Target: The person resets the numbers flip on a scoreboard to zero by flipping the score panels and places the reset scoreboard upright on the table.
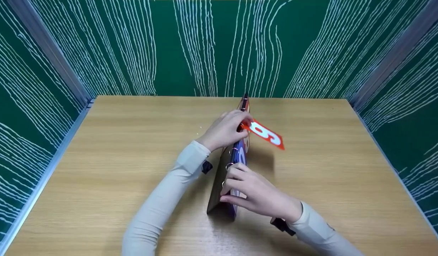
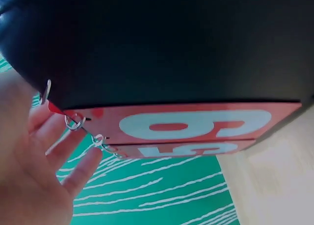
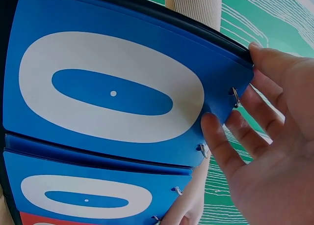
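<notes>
A tabletop flip scoreboard point(image 1: 219, 195) stands like a tent on the table, its ringed top edge running away from me. My left hand point(image 1: 226, 129) reaches over that edge and pinches a red number card point(image 1: 265, 134) near its rings, the card's free end sticking out to the right. Its white digit looks like a 6 or 9. At the near end, my right hand point(image 1: 259, 193) grips the scoreboard's top corner. The right wrist view shows its thumb and fingers around the corner of a blue card point(image 3: 113, 77) with a white 0. A second blue 0 card point(image 3: 167, 178) hangs beside it.
The wooden table point(image 1: 133, 142) extends on both sides of the scoreboard. Green panels point(image 1: 304, 35) with wavy white lines enclose it at the back and sides, joined by grey corner posts point(image 1: 55, 46). Small black devices point(image 1: 283, 225) sit at both wrists.
</notes>
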{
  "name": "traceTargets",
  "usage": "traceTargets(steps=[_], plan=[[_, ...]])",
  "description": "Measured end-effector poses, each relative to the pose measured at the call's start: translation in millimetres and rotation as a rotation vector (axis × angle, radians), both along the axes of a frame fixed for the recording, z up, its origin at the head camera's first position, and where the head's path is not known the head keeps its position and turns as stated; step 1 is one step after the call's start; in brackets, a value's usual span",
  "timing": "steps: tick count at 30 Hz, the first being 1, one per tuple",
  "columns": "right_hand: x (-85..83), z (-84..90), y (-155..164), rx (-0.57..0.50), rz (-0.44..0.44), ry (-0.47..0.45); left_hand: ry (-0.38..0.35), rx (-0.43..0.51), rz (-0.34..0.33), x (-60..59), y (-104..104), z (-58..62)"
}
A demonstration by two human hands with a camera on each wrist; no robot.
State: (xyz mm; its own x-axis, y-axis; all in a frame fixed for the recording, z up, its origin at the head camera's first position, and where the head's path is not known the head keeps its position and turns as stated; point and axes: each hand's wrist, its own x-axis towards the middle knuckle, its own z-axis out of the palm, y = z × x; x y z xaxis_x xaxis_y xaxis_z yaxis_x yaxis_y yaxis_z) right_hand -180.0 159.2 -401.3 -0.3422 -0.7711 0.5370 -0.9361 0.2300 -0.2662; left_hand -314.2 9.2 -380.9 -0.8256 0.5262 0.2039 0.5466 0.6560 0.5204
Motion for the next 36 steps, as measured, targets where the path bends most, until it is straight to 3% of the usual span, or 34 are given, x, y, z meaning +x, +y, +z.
traceTargets(steps=[5, 10, 20, 28, 36], plan=[[0.2, -1.1, -0.7, -0.005, -0.009, 0.028, 0.026, -0.062, -0.029, -0.9, -3.0, -1.0], [0.2, -1.7, -1.2, -0.001, -0.002, 0.022, 0.021, -0.114, -0.016, -1.0, -2.1, -1.9], [0.0, -2.1, -0.8, -0.009, 0.010, 0.033, 0.081, -0.161, -0.023, 0.3, 1.1, -5.0], [-0.9, -1.3, -1.5, -0.016, 0.023, 0.030, 0.138, -0.124, -0.007, 1.3, 1.2, -5.5], [-0.9, -1.1, -0.9, -0.006, 0.007, 0.033, 0.135, -0.113, 0.025, 4.3, 4.1, -5.3]])
